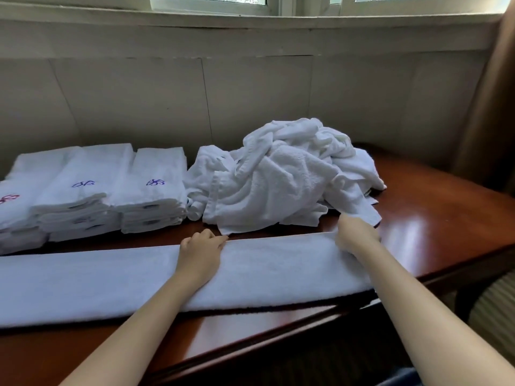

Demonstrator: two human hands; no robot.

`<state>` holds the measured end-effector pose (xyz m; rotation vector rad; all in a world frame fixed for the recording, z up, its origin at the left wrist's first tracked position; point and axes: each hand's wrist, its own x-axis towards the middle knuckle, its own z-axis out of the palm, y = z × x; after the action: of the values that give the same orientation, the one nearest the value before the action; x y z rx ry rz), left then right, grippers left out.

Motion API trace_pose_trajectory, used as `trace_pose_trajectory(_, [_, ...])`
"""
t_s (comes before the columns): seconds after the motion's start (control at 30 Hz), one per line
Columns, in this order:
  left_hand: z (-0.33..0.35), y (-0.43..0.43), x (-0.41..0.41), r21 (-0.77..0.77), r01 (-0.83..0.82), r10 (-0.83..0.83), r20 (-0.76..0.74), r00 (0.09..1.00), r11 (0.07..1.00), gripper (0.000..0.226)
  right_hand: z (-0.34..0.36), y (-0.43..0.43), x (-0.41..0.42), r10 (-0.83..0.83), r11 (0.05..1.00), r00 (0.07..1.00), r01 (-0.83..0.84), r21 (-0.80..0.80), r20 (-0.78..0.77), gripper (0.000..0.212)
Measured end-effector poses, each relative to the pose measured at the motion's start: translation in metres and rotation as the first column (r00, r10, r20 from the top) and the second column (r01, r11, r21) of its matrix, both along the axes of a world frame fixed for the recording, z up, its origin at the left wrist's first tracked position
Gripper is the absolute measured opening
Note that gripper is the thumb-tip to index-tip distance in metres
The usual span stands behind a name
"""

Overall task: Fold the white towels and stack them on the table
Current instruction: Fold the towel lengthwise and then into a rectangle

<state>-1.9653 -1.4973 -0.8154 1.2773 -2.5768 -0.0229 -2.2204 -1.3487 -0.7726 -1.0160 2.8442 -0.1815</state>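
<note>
While 1 long towel (111, 280) lies across the worktop (434, 218), the left grip (200, 247) curls over its far edge mid-length and the right grip (355, 235) clutches that edge near its end. Behind that towel sit 3 folded stacks (80, 190) and 1 loose heap (284, 174).

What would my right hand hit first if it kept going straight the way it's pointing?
Most likely the heap of unfolded towels: your right hand, gripping the far edge of the long towel, points away from you, and the heap's near corner lies just beyond it. Depth is hard to judge.
</note>
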Motion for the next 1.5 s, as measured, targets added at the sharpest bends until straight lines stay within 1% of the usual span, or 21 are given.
trace_pose_trajectory(0.07, [0.001, 0.0, 0.002, 0.083, -0.002, -0.006, 0.1, 0.995, 0.997, 0.042, 0.005, -0.005, 0.013, 0.005, 0.999, 0.986, 0.001, 0.039, -0.167, 0.036])
trace_pose_trajectory(0.17, [0.008, 0.0, 0.01, 0.263, 0.037, -0.081, 0.16, 0.984, 0.964, 0.053, 0.004, -0.019, 0.051, 0.183, 0.981, 0.916, -0.192, 0.01, -0.358, 0.034])
trace_pose_trajectory(0.23, [0.014, -0.004, 0.022, 0.286, 0.014, -0.071, 0.191, 0.979, 0.958, 0.058, -0.002, -0.033, 0.086, 0.364, 0.913, 0.867, -0.404, -0.052, -0.341, 0.028])
trace_pose_trajectory(0.33, [0.017, -0.02, 0.057, 0.278, -0.101, 0.043, 0.208, 0.977, 0.955, 0.06, -0.015, -0.056, 0.142, 0.63, 0.739, 0.734, -0.667, -0.096, -0.253, 0.03])
trace_pose_trajectory(0.4, [0.015, -0.035, 0.095, 0.282, -0.256, 0.2, 0.213, 0.956, 0.925, 0.06, -0.024, -0.07, 0.176, 0.739, 0.648, 0.649, -0.758, -0.074, -0.182, 0.041])
trace_pose_trajectory(0.47, [0.012, -0.05, 0.144, 0.271, -0.454, 0.412, 0.201, 0.889, 0.848, 0.06, -0.03, -0.084, 0.205, 0.797, 0.589, 0.592, -0.806, -0.065, -0.115, 0.051])
trace_pose_trajectory(0.57, [0.013, -0.064, 0.224, 0.295, -0.685, 0.67, 0.166, 0.724, 0.666, 0.063, -0.036, -0.103, 0.239, 0.847, 0.526, 0.531, -0.844, -0.108, -0.033, 0.059])
trace_pose_trajectory(0.7, [0.013, -0.067, 0.3, 0.301, -0.812, 0.817, 0.147, 0.558, 0.501, 0.061, -0.046, -0.123, 0.264, 0.863, 0.504, 0.506, -0.859, -0.09, 0.001, 0.065])
trace_pose_trajectory(0.8, [0.005, -0.062, 0.33, 0.348, -0.847, 0.9, 0.02, 0.436, 0.403, 0.066, -0.052, -0.133, 0.265, 0.853, 0.521, 0.522, -0.85, -0.073, 0.007, 0.069])
trace_pose_trajectory(0.87, [0.004, -0.06, 0.332, 0.388, -0.846, 0.93, -0.143, 0.338, 0.367, 0.069, -0.054, -0.135, 0.265, 0.853, 0.522, 0.523, -0.851, -0.057, -0.003, 0.07])
trace_pose_trajectory(0.93, [0.008, -0.06, 0.323, 0.477, -0.798, 0.907, -0.375, 0.194, 0.368, 0.066, -0.055, -0.136, 0.265, 0.853, 0.521, 0.522, -0.852, -0.046, -0.011, 0.07])
trace_pose_trajectory(1.0, [0.016, -0.063, 0.314, 0.617, -0.706, 0.859, -0.512, -0.025, 0.347, 0.068, -0.056, -0.135, 0.266, 0.853, 0.521, 0.522, -0.852, -0.057, -0.016, 0.069])
trace_pose_trajectory(1.1, [0.029, -0.073, 0.308, 0.85, -0.414, 0.842, -0.46, -0.282, 0.325, 0.057, -0.055, -0.134, 0.267, 0.85, 0.522, 0.526, -0.848, -0.09, -0.025, 0.064])
trace_pose_trajectory(1.17, [0.039, -0.072, 0.301, 0.928, -0.148, 0.814, -0.371, -0.448, 0.342, 0.017, -0.054, -0.131, 0.268, 0.853, 0.513, 0.52, -0.85, -0.12, -0.04, 0.058])
trace_pose_trajectory(1.2, [0.045, -0.063, 0.293, 0.937, -0.07, 0.813, -0.333, -0.478, 0.342, 0.007, -0.052, -0.129, 0.268, 0.858, 0.5, 0.511, -0.854, -0.144, -0.05, 0.053])
trace_pose_trajectory(1.23, [0.049, -0.06, 0.285, 0.929, -0.033, 0.82, -0.343, -0.458, 0.37, 0.008, -0.05, -0.127, 0.268, 0.865, 0.483, 0.499, -0.856, -0.183, -0.054, 0.048])
trace_pose_trajectory(1.3, [0.053, -0.057, 0.264, 0.823, -0.208, 0.755, -0.568, -0.327, 0.529, 0.026, -0.042, -0.125, 0.265, 0.87, 0.476, 0.491, -0.814, -0.333, 0.042, 0.036])
trace_pose_trajectory(1.33, [0.056, -0.052, 0.251, 0.715, -0.346, 0.699, -0.688, -0.195, 0.608, 0.035, -0.035, -0.123, 0.264, 0.852, 0.515, 0.494, -0.726, -0.457, 0.175, 0.033])
trace_pose_trajectory(1.37, [0.063, -0.044, 0.236, 0.576, -0.448, 0.635, -0.772, -0.023, 0.684, 0.031, -0.025, -0.121, 0.262, 0.812, 0.577, 0.47, -0.561, -0.593, 0.346, 0.033])
trace_pose_trajectory(1.43, [0.072, -0.026, 0.204, 0.311, -0.476, 0.486, -0.818, 0.307, 0.823, 0.012, -0.005, -0.119, 0.254, 0.695, 0.71, 0.285, -0.128, -0.692, 0.66, 0.042])
trace_pose_trajectory(1.5, [0.073, -0.006, 0.173, 0.092, -0.333, 0.28, -0.766, 0.579, 0.939, 0.01, 0.01, -0.116, 0.237, 0.597, 0.791, 0.021, 0.151, -0.593, 0.802, 0.056])
